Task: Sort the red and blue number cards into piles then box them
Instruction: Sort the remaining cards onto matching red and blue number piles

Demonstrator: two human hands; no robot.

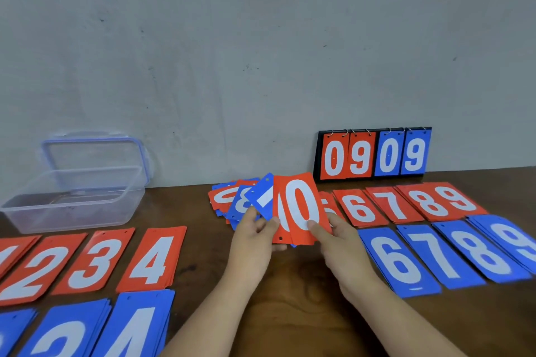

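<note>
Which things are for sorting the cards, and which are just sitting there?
For the job: fanned cards, held by left hand and right hand; mixed heap behind; red piles; blue piles; clear box.
Just sitting: flip scoreboard at the back.

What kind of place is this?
Probably a plain indoor room, maybe a home or workroom; I cannot tell which. A wooden table stands against a bare grey wall, with a flip scoreboard and a clear plastic box on it.
</note>
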